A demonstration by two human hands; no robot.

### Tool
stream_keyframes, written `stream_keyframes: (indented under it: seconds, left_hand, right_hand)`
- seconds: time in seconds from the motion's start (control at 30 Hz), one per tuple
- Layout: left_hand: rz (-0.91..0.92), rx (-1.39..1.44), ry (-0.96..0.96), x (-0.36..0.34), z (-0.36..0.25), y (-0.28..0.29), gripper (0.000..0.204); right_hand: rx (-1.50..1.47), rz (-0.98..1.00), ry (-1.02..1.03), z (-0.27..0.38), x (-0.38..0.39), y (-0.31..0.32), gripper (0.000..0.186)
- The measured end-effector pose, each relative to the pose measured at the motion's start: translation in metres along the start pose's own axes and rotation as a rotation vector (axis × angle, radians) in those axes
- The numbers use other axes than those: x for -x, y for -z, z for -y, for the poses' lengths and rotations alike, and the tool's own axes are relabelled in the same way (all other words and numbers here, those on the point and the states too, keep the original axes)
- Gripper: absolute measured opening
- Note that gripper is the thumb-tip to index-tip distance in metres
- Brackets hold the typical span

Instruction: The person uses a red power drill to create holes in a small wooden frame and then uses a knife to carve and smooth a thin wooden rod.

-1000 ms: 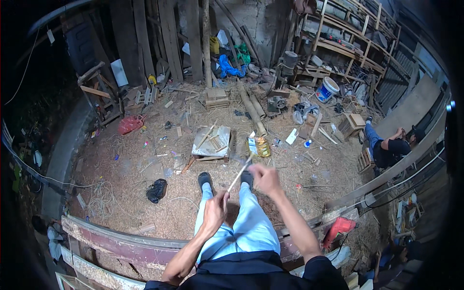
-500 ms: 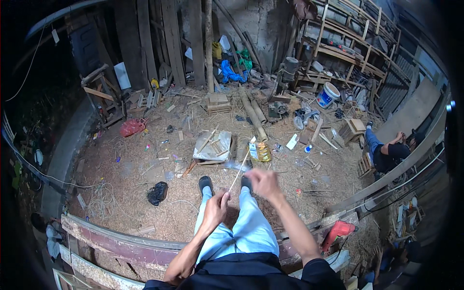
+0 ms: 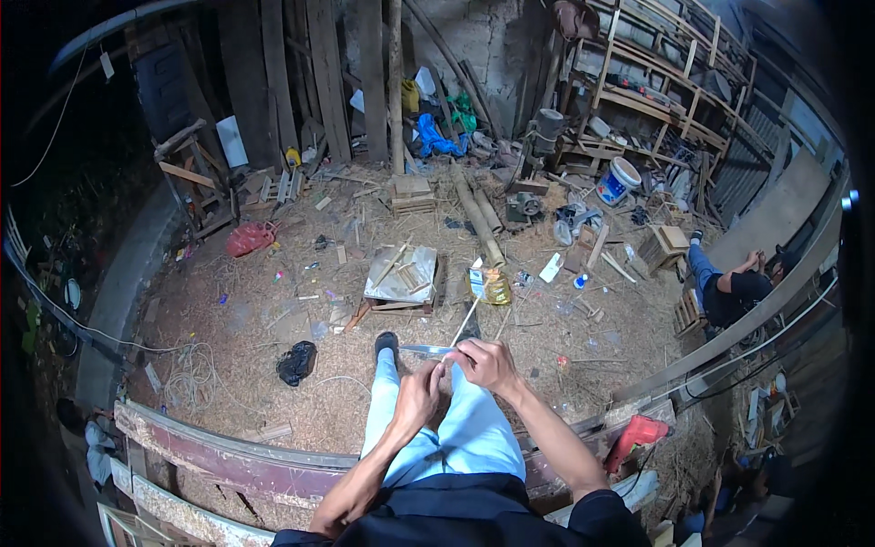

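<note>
Straw-strewn workshop floor [image 3: 273, 365], left hand [image 3: 417, 397] fingers pinching bamboo strip [image 3: 463, 324], right hand [image 3: 488, 363] gripping knife [image 3: 424, 349]

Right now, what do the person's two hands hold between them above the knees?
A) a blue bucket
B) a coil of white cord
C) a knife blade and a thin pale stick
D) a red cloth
C: the right hand grips a thin pale stick beside a knife blade, and the left hand sits just below them.
</note>
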State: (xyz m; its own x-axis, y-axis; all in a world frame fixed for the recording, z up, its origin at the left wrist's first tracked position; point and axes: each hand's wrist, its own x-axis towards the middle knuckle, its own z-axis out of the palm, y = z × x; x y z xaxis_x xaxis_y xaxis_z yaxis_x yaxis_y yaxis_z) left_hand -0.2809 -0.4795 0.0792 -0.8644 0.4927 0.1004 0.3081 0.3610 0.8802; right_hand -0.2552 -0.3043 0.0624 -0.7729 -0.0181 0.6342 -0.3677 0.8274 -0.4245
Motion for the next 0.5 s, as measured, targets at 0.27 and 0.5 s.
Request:
stream_keyframes:
  seconds: [0.27, 0.5]
  left_hand:
    - [0.009, -0.006, 0.055, 0.014, 0.021, 0.012, 0.025]
    - [0.005, -0.006, 0.097, 0.006, 0.016, 0.019, 0.026]
  right_hand:
    - [0.206, 0.067, -0.376, -0.061, -0.017, 0.029, 0.027]
    - [0.063, 0.174, -0.011, 0.005, -0.009, -0.004, 0.026]
